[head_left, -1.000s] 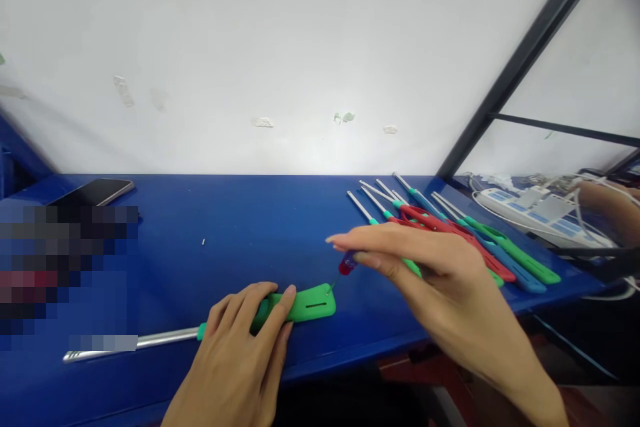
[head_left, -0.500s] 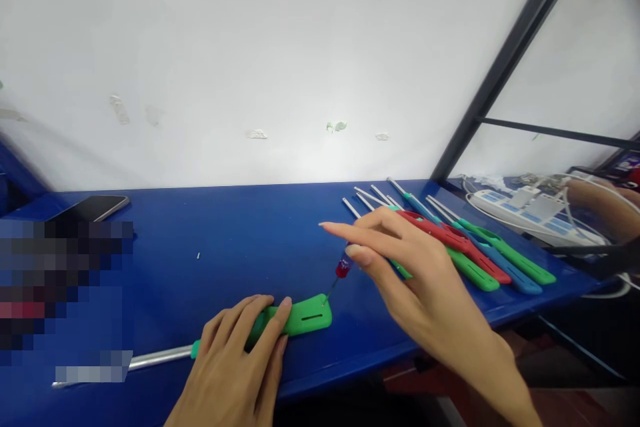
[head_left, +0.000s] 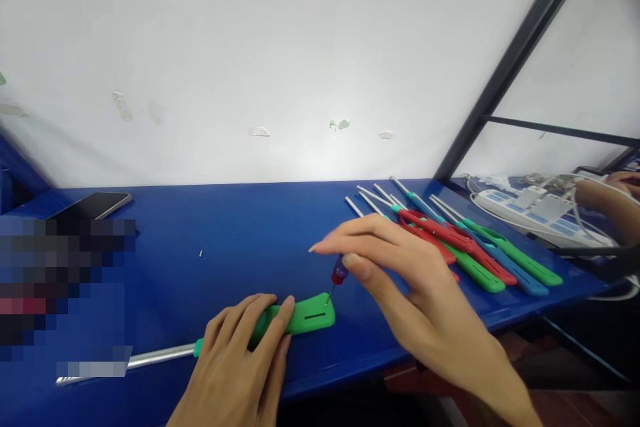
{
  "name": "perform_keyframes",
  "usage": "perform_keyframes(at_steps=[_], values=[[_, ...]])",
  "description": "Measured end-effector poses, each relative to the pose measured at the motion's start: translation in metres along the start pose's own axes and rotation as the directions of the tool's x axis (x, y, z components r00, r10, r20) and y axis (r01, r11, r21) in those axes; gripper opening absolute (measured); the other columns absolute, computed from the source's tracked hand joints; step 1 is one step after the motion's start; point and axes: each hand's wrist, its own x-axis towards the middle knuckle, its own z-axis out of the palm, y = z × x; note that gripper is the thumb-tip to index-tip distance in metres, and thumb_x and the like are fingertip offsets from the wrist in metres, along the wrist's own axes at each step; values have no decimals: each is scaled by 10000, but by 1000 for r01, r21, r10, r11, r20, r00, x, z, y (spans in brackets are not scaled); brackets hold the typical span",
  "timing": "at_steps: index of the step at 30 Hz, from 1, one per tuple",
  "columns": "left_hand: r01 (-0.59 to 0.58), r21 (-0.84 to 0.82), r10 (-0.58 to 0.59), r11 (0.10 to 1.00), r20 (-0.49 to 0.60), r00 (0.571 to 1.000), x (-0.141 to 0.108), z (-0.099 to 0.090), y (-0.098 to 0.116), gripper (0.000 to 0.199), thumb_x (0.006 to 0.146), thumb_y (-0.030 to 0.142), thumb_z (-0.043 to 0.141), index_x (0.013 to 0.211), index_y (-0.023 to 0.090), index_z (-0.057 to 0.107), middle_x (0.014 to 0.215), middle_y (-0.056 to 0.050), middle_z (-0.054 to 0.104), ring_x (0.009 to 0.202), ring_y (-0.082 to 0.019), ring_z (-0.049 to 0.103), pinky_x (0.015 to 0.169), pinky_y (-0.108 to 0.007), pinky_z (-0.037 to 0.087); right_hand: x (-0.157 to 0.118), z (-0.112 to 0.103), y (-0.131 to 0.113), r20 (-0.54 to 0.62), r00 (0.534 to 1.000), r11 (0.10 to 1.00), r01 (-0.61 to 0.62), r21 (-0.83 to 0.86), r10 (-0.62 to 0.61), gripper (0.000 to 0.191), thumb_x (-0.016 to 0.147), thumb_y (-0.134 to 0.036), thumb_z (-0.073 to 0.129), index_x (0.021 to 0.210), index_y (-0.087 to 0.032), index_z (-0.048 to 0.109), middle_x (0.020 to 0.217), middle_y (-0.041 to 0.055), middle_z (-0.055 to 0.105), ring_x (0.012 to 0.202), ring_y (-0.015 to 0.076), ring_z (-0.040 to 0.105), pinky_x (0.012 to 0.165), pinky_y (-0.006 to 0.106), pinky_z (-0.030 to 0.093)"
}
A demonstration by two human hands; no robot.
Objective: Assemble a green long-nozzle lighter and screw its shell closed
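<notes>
A long-stemmed gas lighter with a green handle lies on the blue table near its front edge. My left hand is closed over the handle's middle, covering part of it. My right hand grips a small screwdriver between thumb and fingers. Its tip meets the end of the green handle, at a small hole or screw there. Much of the screwdriver's handle is hidden by my fingers. A tiny light-coloured piece, perhaps a screw, rests on the table beyond my left hand.
Several red, blue and green lighters lie in a pile to the right. A power strip with cables stands behind a black frame post. At the left lies a phone beside a blurred-out area. Another person's hand shows at far right.
My right hand has tipped and its fingers have come down a little, turning the screwdriver slightly. My left hand and the lighter under it stay in place; the view has shifted slightly.
</notes>
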Motion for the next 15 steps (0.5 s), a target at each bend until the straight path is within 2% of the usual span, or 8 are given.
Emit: perform_keyframes(at_steps=[2, 3, 5, 8, 10, 11, 13, 15], values=[[0, 3, 0, 1000, -10, 1000, -1, 0, -1, 394, 1128, 236, 427, 1478, 208, 606, 1284, -96, 741, 1158, -251, 722, 914, -402, 626, -2, -6, -2, 64, 997, 996, 25, 80, -30, 373, 1117, -88, 527, 1323, -275, 775, 1326, 2, 774, 1140, 122, 746, 948, 207, 598], [-6, 7, 6, 1000, -12, 1000, -2, 0, -1, 397, 1130, 241, 423, 1483, 206, 602, 1280, -95, 745, 1151, -252, 725, 908, -404, 628, -3, -7, -4, 71, 996, 993, 39, 114, -47, 390, 1107, -60, 529, 1314, -282, 773, 1315, -16, 789, 1153, 114, 750, 961, 196, 597], [-18, 13, 18, 1000, -14, 1000, -2, 1, -1, 404, 1128, 240, 421, 1490, 200, 597, 1278, -95, 751, 1151, -257, 729, 909, -411, 628, -3, -6, -6, 39, 998, 989, 44, 141, -50, 333, 1086, -53, 593, 1226, -283, 788, 1165, -45, 832, 1064, 100, 772, 934, 180, 598], [-19, 13, 19, 1000, 1, 1000, -2, 2, -2, 426, 1117, 230, 430, 1516, 203, 579, 1295, -93, 751, 1173, -262, 724, 933, -420, 624, 1, 1, -5, -82, 996, 999, 31, 43, -28, 87, 999, -160, 802, 977, -244, 797, 921, -41, 791, 828, 105, 735, 787, 198, 592], [-14, 10, 14, 1000, 23, 1000, -2, 4, -2, 444, 1113, 233, 441, 1541, 213, 561, 1320, -90, 745, 1204, -265, 713, 957, -423, 619, 4, 5, -1, -159, 986, 999, 37, -40, -43, 99, 946, -224, 875, 897, -220, 789, 836, -32, 735, 731, 108, 677, 705, 224, 574], [-11, 8, 11, 1000, 34, 999, -2, 4, -3, 449, 1113, 238, 450, 1550, 218, 554, 1334, -88, 740, 1219, -266, 707, 969, -423, 617, 5, 5, 2, -176, 983, 997, 47, -55, -56, 85, 946, -240, 877, 917, -214, 800, 851, -22, 738, 733, 113, 677, 700, 231, 578], [-2, 2, 2, 1000, 39, 999, -2, 5, -3, 442, 1114, 242, 461, 1544, 225, 562, 1341, -86, 736, 1225, -265, 705, 973, -420, 617, 5, 2, 7, -147, 987, 998, 65, -16, -67, 52, 1011, -206, 792, 1049, -213, 827, 1006, 10, 804, 870, 137, 750, 788, 239, 615], [9, -10, -9, 1000, 19, 1000, -2, 4, -2, 424, 1115, 239, 458, 1520, 225, 581, 1317, -86, 741, 1191, -263, 717, 943, -419, 625, 4, -2, 10, -79, 993, 994, 88, 66, -82, 212, 1062, -115, 672, 1150, -231, 826, 1165, 15, 835, 1058, 158, 785, 912, 249, 631]])
